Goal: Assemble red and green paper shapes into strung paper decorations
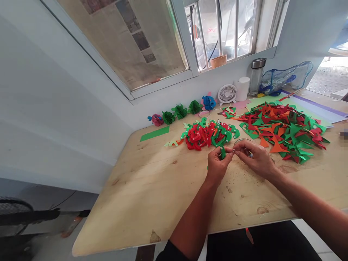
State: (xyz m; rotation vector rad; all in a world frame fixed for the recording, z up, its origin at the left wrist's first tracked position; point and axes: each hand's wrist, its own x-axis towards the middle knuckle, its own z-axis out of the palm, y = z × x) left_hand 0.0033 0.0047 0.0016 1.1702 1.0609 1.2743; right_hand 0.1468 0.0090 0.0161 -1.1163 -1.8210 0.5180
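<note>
My left hand (pixel 217 161) holds a green paper cutout (pixel 223 152), which stands up between its fingers. The fingertips of my right hand (pixel 254 157) are pinched against those of my left, on a tiny pale bit too small to make out. Just beyond my hands lies a pile of red paper cutouts (pixel 197 136) with small white squares on them. Similar green cutouts (pixel 222 135) lie beside the red ones. Partly behind my right hand is the rim of a clear round dish (pixel 243 140).
A large heap of red, orange and green paper scraps (pixel 285 128) lies at the right. Along the wall stand green paper balls (pixel 180 111), a blue one (pixel 208 102), a small white fan (pixel 227 94), a glass bottle (pixel 256 78) and a clear pouch (pixel 285 78). A green strip (pixel 154 133) lies at left.
</note>
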